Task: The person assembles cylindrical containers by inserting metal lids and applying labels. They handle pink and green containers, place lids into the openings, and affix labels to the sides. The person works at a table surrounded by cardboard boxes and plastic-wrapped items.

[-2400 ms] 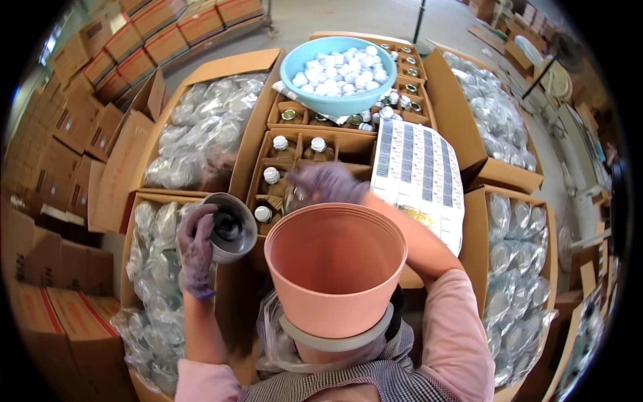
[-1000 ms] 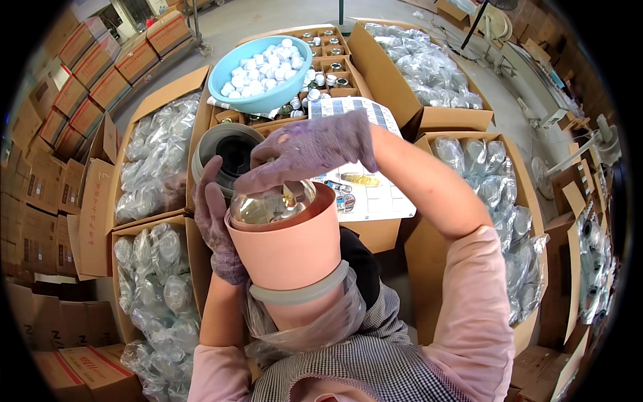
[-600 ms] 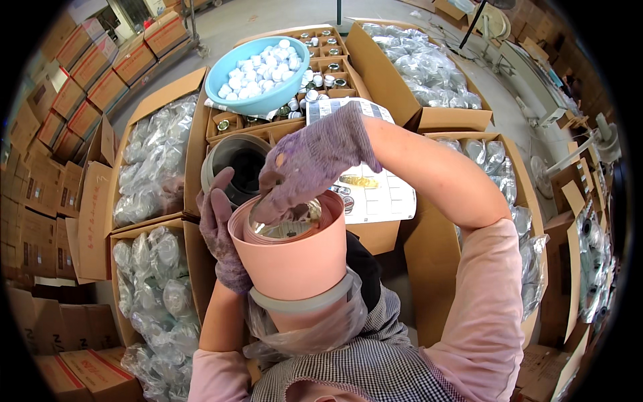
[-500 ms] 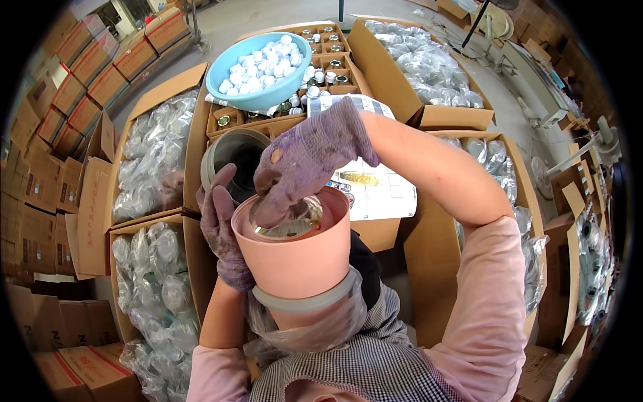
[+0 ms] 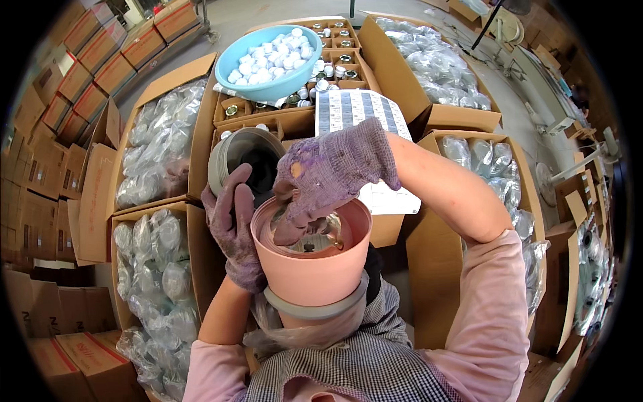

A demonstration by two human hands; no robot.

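Note:
In front of my chest stands a pink tub-shaped vessel (image 5: pixel 311 271), with a shiny silvery piece (image 5: pixel 320 242) inside it. My right hand (image 5: pixel 321 175), in a worn purple glove, reaches over the rim. Its fingers are curled together and point down inside, against the silvery piece; what they grip is hidden. My left hand (image 5: pixel 234 221), gloved too, lies along the vessel's left side with its fingers stretched out. Below the pink wall runs a grey ring (image 5: pixel 318 309), with clear plastic film around it. Just beyond my left fingertips a grey round container (image 5: pixel 231 157) leans, dark inside.
A light-blue basin (image 5: pixel 224 57) of white caps rests on divided cartons (image 5: pixel 264 120) holding capped bottles. A printed sheet (image 5: pixel 365 110) lies to its right. Open cardboard boxes of plastic-wrapped items flank me on the left (image 5: pixel 197 234) and the right (image 5: pixel 432 268).
The pink vessel and both hands have shifted slightly right in view, and the surroundings have shifted a little as well. My right hand still reaches into the vessel.

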